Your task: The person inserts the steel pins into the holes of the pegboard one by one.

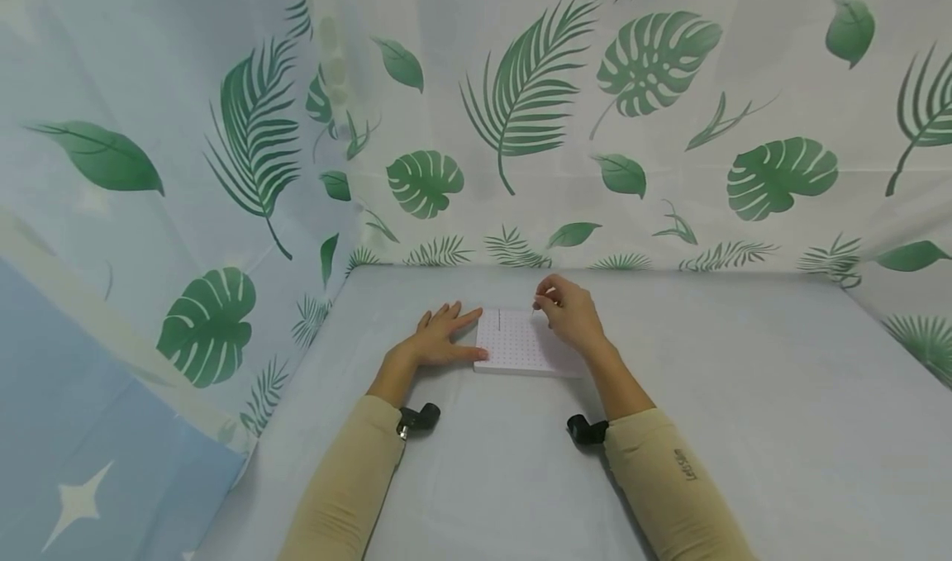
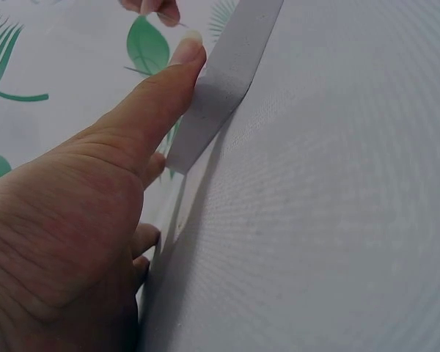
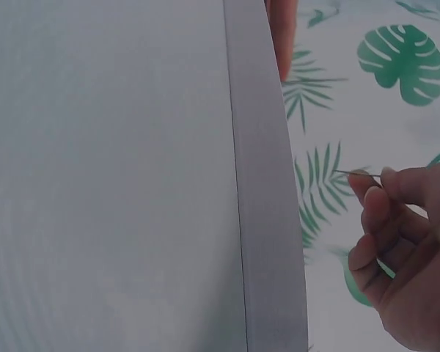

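Note:
A flat white board [image 1: 521, 344] with a grid of small holes lies on the table, one thin dark pin [image 1: 499, 320] standing upright near its upper left. My left hand [image 1: 440, 339] rests at the board's left edge with fingers spread, the thumb on the near corner; in the left wrist view the left hand [image 2: 81, 213] has its thumb against the board's side [image 2: 218, 92]. Above the board's far right part, my right hand [image 1: 571, 313] pinches a thin pin. The right wrist view shows that pin [image 3: 345, 172] between thumb and forefinger of the right hand [image 3: 418, 257], its tip apart from the board.
Grey-white table surface [image 1: 744, 396] surrounds the board. Leaf-printed curtains [image 1: 669, 131] hang behind the table and to the left. A blue cloth [image 1: 97, 429] with a star shows at the lower left. Dark devices [image 1: 587, 430] are strapped at both wrists.

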`<state>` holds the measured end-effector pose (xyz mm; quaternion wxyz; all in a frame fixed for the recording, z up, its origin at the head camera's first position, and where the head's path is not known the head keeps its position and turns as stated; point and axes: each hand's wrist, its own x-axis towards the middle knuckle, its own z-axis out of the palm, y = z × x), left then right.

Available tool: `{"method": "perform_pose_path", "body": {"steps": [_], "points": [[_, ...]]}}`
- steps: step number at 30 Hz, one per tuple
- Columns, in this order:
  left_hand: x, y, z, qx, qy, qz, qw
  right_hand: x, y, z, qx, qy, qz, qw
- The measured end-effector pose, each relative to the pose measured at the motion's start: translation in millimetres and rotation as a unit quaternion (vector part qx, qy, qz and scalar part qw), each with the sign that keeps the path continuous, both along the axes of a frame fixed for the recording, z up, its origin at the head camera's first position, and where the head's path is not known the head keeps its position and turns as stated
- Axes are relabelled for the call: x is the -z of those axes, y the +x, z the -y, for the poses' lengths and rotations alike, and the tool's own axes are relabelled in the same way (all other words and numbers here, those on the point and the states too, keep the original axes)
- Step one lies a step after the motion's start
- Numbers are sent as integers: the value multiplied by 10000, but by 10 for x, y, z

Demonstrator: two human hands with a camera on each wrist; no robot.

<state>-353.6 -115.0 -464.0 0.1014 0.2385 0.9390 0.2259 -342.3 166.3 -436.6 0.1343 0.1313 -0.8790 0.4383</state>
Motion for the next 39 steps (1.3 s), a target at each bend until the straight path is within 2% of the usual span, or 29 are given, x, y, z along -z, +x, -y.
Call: {"method": "perform_pose_path", "body": {"steps": [11, 19, 31, 39], "points": [[37, 1, 0, 23, 57, -16, 10000, 76, -10, 268, -297, 329, 62, 9990], [55, 13, -4, 85, 52, -78, 9999, 159, -17, 334, -462, 657, -77, 9967], [46, 23, 6, 76, 97, -50, 9999, 200, -12, 423, -351, 1262, -10, 9914], [40, -16, 29, 123, 119, -60, 9998, 143, -14, 455, -255, 1461, -8, 9889]]}}
